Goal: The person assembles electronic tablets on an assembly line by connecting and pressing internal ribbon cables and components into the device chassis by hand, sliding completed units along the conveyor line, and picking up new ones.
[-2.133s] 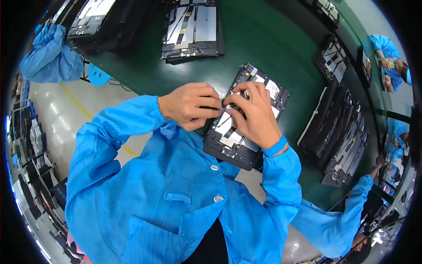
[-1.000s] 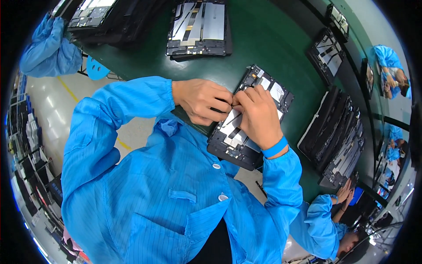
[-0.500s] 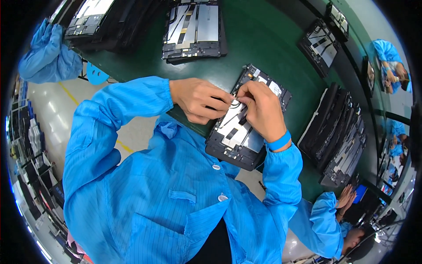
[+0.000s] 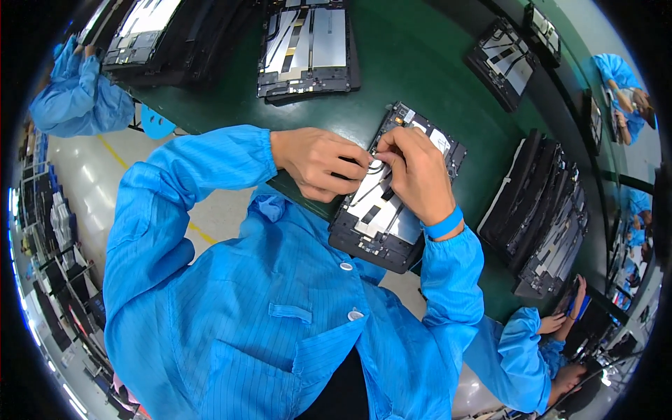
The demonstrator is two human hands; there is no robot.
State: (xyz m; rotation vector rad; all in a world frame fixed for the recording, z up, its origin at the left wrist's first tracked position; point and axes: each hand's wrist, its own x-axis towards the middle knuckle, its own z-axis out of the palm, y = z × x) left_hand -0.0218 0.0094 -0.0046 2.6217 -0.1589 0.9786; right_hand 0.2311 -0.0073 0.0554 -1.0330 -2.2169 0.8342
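At the grip, we found the fingertips of the left hand [image 4: 325, 164] and the right hand [image 4: 416, 175] nearly meeting, thumb and forefinger of the right drawn together. Whether either pinched a small part we could not tell, as the curled fingers masked the tips.

Both hands were at the upper half of an opened flat device [image 4: 371, 206], which lay tilted on the green table [image 4: 427, 63] near its front edge, its black lower end toward the wearer. The right hand blocked our sight of its middle; the left hand covered part of its left edge. Dark cables showed just below the fingertips, their ends hidden. A blue wristband [image 4: 444, 225] circled the right wrist.

Beyond, we noted a stack of similar devices [image 4: 308, 49], cut off by the upper edge, and a darker pile [image 4: 140, 35] to its left, also cut off. To the right stood a leaning row of opened units [image 4: 553, 231]; farther up lay a single unit [image 4: 504, 63].

At lower right we recorded a co-worker's blue sleeve [image 4: 521, 350], the hands beside a dark object we could not identify. Shelving [image 4: 56, 231] at far left was bent and indistinct.
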